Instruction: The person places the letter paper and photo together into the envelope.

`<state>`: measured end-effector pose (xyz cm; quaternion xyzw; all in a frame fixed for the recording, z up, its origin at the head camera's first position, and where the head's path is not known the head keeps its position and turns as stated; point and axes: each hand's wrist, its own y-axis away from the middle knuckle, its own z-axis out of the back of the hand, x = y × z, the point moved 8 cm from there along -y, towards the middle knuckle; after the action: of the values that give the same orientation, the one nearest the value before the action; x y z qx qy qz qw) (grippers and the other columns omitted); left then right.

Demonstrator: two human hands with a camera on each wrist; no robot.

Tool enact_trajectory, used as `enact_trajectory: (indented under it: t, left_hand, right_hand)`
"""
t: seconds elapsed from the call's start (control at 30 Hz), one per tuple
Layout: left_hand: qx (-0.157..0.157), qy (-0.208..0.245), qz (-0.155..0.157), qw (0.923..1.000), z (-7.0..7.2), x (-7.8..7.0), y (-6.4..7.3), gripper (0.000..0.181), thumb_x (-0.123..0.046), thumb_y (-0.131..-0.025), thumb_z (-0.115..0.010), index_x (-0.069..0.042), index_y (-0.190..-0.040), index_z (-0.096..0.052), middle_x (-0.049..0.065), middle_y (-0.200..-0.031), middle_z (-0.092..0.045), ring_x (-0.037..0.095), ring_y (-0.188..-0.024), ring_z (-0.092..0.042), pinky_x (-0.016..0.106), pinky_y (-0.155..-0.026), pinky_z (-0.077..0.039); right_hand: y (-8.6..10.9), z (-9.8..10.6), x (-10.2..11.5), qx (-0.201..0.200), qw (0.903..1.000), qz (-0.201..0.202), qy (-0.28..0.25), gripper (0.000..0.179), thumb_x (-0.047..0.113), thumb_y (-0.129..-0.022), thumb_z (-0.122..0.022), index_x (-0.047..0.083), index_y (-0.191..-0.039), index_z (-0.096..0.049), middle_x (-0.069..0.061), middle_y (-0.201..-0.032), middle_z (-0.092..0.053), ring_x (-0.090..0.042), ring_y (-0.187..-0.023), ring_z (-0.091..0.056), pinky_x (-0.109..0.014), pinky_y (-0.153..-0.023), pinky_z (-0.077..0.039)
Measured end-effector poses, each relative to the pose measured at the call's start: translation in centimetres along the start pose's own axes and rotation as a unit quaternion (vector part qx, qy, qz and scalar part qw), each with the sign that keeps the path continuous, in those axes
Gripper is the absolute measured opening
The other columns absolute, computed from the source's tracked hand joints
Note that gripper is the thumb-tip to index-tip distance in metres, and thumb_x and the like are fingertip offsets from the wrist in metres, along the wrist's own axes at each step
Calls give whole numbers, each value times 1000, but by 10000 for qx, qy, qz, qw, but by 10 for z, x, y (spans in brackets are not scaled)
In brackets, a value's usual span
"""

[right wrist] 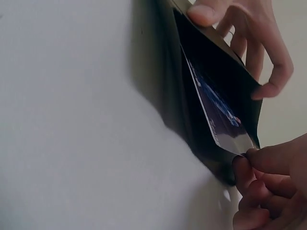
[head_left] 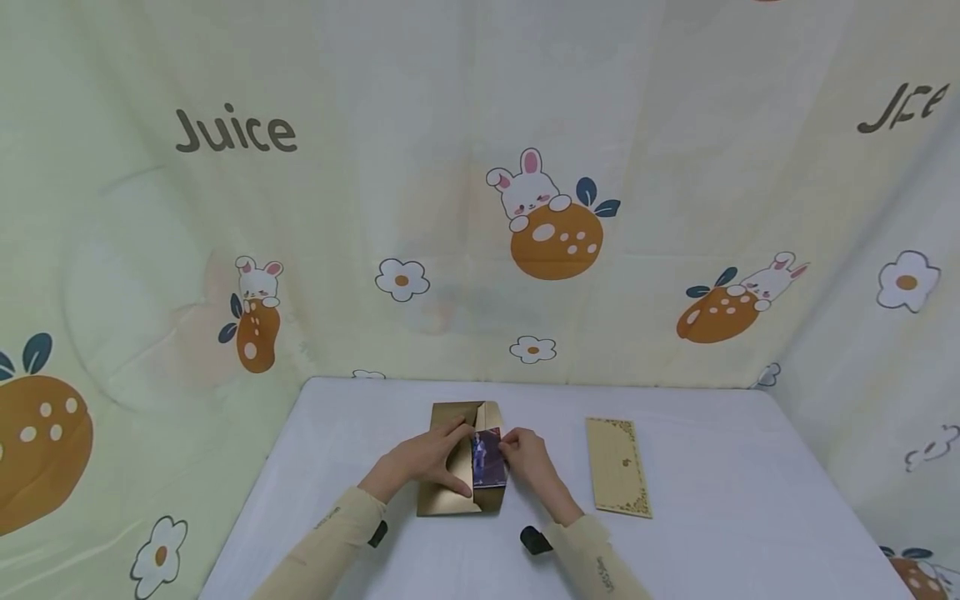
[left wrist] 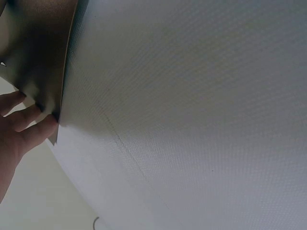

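Observation:
A gold envelope [head_left: 442, 503] lies on the white table with its mouth facing right. My left hand [head_left: 426, 457] grips it, thumb and forefinger spread along the edge of the mouth. Three of that hand's fingers [left wrist: 33, 122] reach the envelope's edge in the left wrist view. At the mouth, my right hand [head_left: 529, 460] pinches a dark photo card [head_left: 490, 468] by its edge between thumb and forefinger. The right wrist view shows the card [right wrist: 223, 122] partly inside the bulging, dark opening, its near end at my right fingertips.
To the right lies a flat pale-gold card [head_left: 617, 467] with an ornate brown border along its edge. The table [head_left: 720, 467] has a white cover, and a printed curtain [head_left: 450, 208] hangs behind it. Black wrist straps [head_left: 536, 541] show at my sleeves.

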<state>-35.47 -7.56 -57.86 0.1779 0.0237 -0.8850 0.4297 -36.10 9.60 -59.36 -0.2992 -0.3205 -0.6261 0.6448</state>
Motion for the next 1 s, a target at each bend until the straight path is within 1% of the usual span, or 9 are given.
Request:
enact_trajectory:
  t: [0.17, 0.27, 0.3, 0.43, 0.57, 0.8, 1.0]
  left_hand:
    - [12, 23, 53, 10000, -2, 0, 1, 99, -75, -68, -76, -27, -147, -37, 19, -165, -25, 36, -143, -44, 50, -107, -47]
    - [16, 68, 50, 10000, -3, -1, 2, 98, -74, -69, -76, -28, -146, -37, 19, -165, -25, 36, -144, -42, 50, -107, -47]
    - [7, 64, 39, 10000, -3, -1, 2, 98, -74, -69, -76, -28, -146, -38, 19, -165, -25, 36, -144, -42, 50, -106, -48]
    - [1, -7, 53, 10000, -4, 0, 3, 99, -74, -69, -76, -28, -148, -37, 18, -165, -25, 35, -145, -41, 49, -106, -48]
    - [-15, -47, 51, 10000, -4, 0, 2, 102, -76, -69, -74, -28, -151, -35, 17, -165, -24, 34, -145, -41, 48, -106, -48]
    - [-67, -41, -1, 10000, -4, -1, -1, 99, -75, -68, -76, -28, -146, -38, 19, -165, -25, 36, -145, -41, 50, -105, -49]
    - [-61, -62, 62, 9999, -4, -2, 1, 100, -75, -68, -76, -26, -147, -38, 20, -165, -25, 36, -146, -40, 50, -106, -48]
  right_hand:
    - [-1, -7, 6, 66, 10000, 72, 6, 10, 7, -94, -67, -2, -93, -70, -11, -85, -71, -16, -74, -62, -27, -63, -49]
    - [-1, -13, 10, 79, 9998, 128, 135, 8, 7, -93, -68, 0, -93, -71, -11, -87, -72, -18, -78, -63, -31, -67, -52]
    - [-1, -15, 11, 97, 9996, 204, 195, 8, 7, -93, -68, 0, -93, -71, -11, -88, -73, -18, -78, -64, -32, -67, -52]
    - [-2, -23, 16, 208, 9990, 282, 280, 7, 7, -93, -68, 1, -93, -72, -11, -90, -73, -19, -81, -66, -34, -70, -54]
    - [-2, -28, 19, 328, 9987, 260, 285, 7, 7, -93, -68, 2, -94, -72, -10, -90, -73, -18, -80, -65, -33, -70, -54]
    - [-1, -30, 25, 345, 9975, 533, 326, 7, 5, -91, -68, 1, -94, -72, -9, -86, -74, -15, -77, -65, -30, -68, -53]
    - [1, -34, 26, 393, 9969, 600, 309, 7, 4, -91, -68, -1, -94, -71, -10, -84, -73, -15, -74, -64, -29, -64, -53]
